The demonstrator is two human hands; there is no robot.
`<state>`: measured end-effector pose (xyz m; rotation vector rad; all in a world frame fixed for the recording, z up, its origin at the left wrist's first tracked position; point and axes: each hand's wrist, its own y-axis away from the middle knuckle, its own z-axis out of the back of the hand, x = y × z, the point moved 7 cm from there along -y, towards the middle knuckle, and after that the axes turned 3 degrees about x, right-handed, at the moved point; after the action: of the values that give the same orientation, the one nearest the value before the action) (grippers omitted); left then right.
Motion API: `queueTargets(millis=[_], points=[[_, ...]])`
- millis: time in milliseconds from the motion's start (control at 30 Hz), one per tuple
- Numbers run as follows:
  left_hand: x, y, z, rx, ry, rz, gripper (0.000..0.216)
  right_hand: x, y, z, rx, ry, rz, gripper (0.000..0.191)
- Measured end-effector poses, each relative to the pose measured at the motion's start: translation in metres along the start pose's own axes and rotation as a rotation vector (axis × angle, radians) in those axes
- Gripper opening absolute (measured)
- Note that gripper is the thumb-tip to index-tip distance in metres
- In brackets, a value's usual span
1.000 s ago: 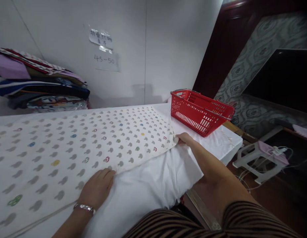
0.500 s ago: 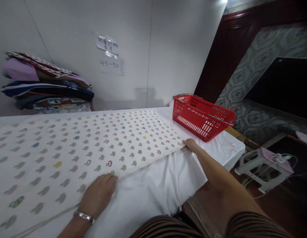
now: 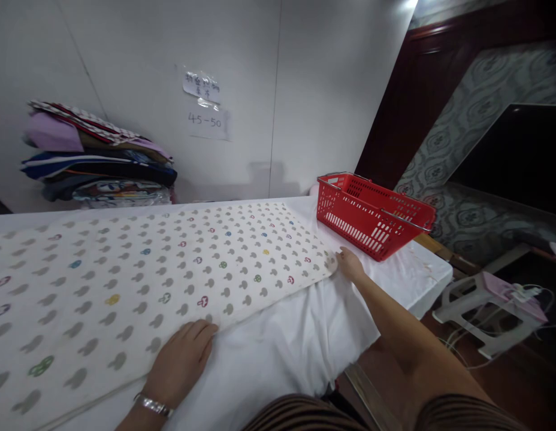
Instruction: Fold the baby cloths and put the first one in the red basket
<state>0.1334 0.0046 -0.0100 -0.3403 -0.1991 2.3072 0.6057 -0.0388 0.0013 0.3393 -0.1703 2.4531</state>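
**Across the left and middle of the frame, printed cloth (image 3: 159,269) under both your hands**

At lower left-centre, your left hand (image 3: 183,358) rests loosely, gripping nothing, on its near edge, seemingly steadying it. Right of centre, your right hand (image 3: 350,266) meets the corner, perhaps keeping it straight; I can't tell whether it pinches. Beyond, the red basket (image 3: 355,211) sits apart, likely leaving room.

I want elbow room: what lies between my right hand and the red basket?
The head view shows a strip of white tablecloth between your right hand and the red shopping basket.
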Motion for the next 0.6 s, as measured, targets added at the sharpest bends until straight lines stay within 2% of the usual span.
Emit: queueTargets(millis=[133, 267, 400, 500, 600], points=[[0.003, 0.001, -0.002, -0.003, 0.039, 0.017, 0.028, -0.041, 0.018, 0.0, -0.056, 0.066, -0.04, 0.05], [0.003, 0.0, -0.001, 0.015, 0.042, 0.031, 0.028, -0.1, 0.04, -0.004, -0.022, 0.258, -0.125, 0.051], [0.001, 0.0, 0.005, -0.018, 0.039, 0.012, 0.029, -0.153, 0.053, 0.002, 0.013, 0.288, -0.269, 0.057], [0.001, 0.0, 0.006, -0.01, 0.048, 0.022, 0.029, -0.171, 0.056, 0.005, 0.042, 0.27, -0.334, 0.061], [0.002, 0.0, 0.005, -0.005, 0.052, 0.025, 0.029, -0.171, 0.057, 0.006, 0.056, 0.267, -0.336, 0.063]])
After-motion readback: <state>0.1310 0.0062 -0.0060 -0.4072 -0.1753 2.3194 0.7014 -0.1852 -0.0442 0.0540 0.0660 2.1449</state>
